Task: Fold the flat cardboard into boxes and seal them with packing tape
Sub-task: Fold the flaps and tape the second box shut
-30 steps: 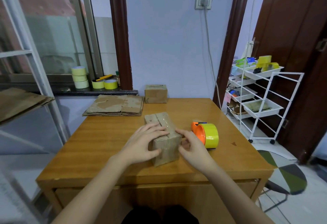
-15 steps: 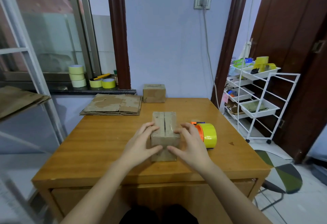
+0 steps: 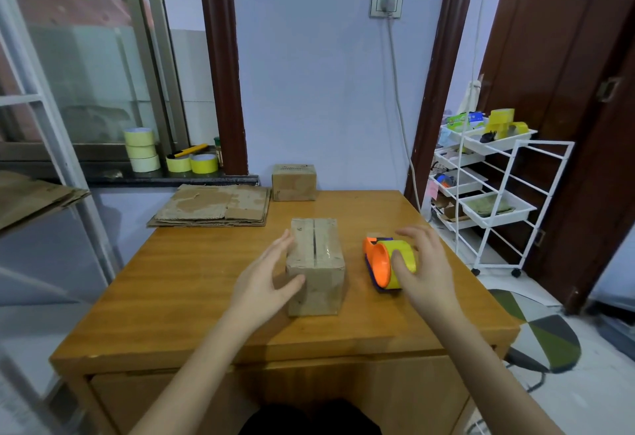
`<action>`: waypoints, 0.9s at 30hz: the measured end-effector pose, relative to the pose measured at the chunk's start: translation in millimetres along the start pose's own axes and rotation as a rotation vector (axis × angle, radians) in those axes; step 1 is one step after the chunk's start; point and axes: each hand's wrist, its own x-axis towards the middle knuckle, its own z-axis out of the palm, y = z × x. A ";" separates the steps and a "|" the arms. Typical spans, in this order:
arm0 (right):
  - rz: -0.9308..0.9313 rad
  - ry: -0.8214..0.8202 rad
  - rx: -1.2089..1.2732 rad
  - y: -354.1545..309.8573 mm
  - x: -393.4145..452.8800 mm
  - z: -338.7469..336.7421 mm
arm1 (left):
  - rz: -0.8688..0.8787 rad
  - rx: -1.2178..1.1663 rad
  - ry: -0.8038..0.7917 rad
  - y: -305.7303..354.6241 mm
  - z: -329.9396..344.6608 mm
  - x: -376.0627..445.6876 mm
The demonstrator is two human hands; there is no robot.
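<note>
Risk first: small brown cardboard box [image 3: 315,264] standing near the middle of the honey-coloured wooden bench [image 3: 178,283], top flaps meeting along a dark seam with only a short glossy strip of clear tape visible near its middle. Steadied by one side only. Likely to skid or twist rightward once tape is dragged along the seam, given nothing braces the right wall. Could leave the strip crooked or wrinkled, or let the flaps gape if pressed unevenly.

Second hazard: orange tape dispenser loaded with a yellow roll [image 3: 388,264], lying on its side on the bench just right of the box. Gripped around the roll rather than by any handle, so prone to rotate in the grasp when lifted. Free tape end not discernible; possibly stuck back on the roll and needing to be picked loose. Cutter edge not clearly visible, hence a chance of a nicked finger.

Pose: left hand [image 3: 266,280] open wide, palm against the box's left wall, thumb laid across the lower front face, fingers stretched along the side. Right hand [image 3: 421,266] draped over the roll, thumb on the near face, fingers curled across the top and far side; contact evident, firmness of hold impossible to judge. Both forearms reaching forward from the near edge.

Elsewhere, well apart: stack of flat corrugated cardboard sheets [image 3: 213,206] at the far left corner, finished little sealed carton [image 3: 294,182] beside it.
</note>
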 end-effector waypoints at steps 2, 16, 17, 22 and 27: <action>0.171 -0.007 0.001 18.2 0.3 -11.8 | 0.022 -0.072 0.134 5.7 4.1 -7.2; 0.391 -0.342 0.087 63.8 -18.5 -6.0 | -0.116 0.224 -0.248 104.3 136.2 8.3; 0.387 -0.358 0.083 65.7 -18.4 -4.6 | -0.127 0.245 -0.241 103.8 141.2 13.1; 0.334 -0.414 0.119 73.6 -20.3 -1.3 | -0.135 0.283 -0.168 93.9 149.6 36.9; 0.289 -0.378 0.190 80.5 -22.3 -10.7 | -0.089 0.155 -0.104 88.6 145.5 36.2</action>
